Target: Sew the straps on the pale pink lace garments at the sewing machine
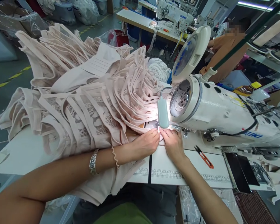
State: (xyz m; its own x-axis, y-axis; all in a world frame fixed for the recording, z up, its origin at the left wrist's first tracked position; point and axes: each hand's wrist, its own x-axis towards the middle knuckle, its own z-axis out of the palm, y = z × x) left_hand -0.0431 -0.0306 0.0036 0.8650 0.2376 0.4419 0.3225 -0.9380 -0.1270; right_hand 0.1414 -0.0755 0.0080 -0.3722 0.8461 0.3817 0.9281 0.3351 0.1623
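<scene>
My left hand (pixel 147 142) and my right hand (pixel 174 145) meet in front of the needle area of a white sewing machine (pixel 214 109). Both have their fingers closed on the edge of a pale pink garment (pixel 140 129), fingertips almost touching. A lit grey-green lamp (pixel 163 112) hangs just above them and partly covers the needle area. From there a large heap of pale pink lace-panelled garments (pixel 91 115) spreads left over the table. The exact bit of cloth between my fingers is mostly hidden.
Orange-handled thread snips (pixel 204 157) lie right of my right hand. A phone (pixel 239 172) rests farther right. A ruler strip (pixel 168 174) runs along the table's front edge. A round magnifier (pixel 191 54) stands over the machine head. Behind it, a person (pixel 228 56) sits near other machines.
</scene>
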